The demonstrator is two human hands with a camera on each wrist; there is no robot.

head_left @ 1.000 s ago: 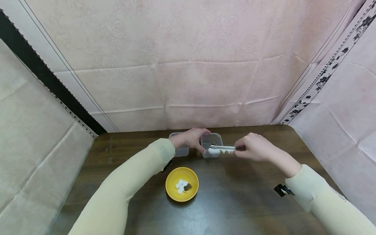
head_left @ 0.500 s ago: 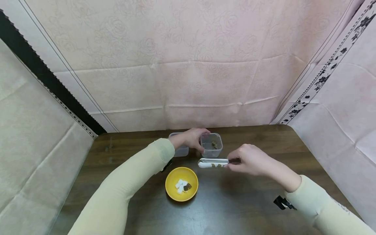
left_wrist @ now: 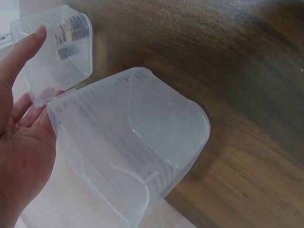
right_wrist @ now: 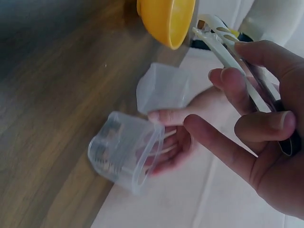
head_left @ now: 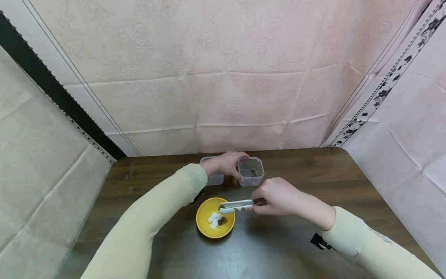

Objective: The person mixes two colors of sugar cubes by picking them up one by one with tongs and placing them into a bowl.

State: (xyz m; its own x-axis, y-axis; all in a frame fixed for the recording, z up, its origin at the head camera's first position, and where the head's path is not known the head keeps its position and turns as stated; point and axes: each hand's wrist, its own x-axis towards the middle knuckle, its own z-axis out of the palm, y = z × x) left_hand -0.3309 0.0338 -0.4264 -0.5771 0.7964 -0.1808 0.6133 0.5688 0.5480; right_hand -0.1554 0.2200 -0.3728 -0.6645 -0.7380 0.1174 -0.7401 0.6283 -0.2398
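1. Over the round yellow bowl [head_left: 201, 221] of white cubes [head_left: 213, 219] on the brown wooden tabletop [head_left: 181, 248], release low to avoid scattering.
2. Your left grip [head_left: 229, 166] curls around the square clear plastic box's [head_left: 246, 182] side; steady it.
3. Your right grip [head_left: 277, 198] clasps white-armed metal tongs [head_left: 238, 204], tips above the bowl, seemingly pinching a brown chunk [right_wrist: 201, 23]; squeeze evenly.

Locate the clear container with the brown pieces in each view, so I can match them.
Head: the clear container with the brown pieces sits just right of centre, below mid-height.
Left wrist: upper left corner, partly behind the thumb.
Right wrist: left of centre, below mid-height.
Shared landmark: the left hand, visible in all three.
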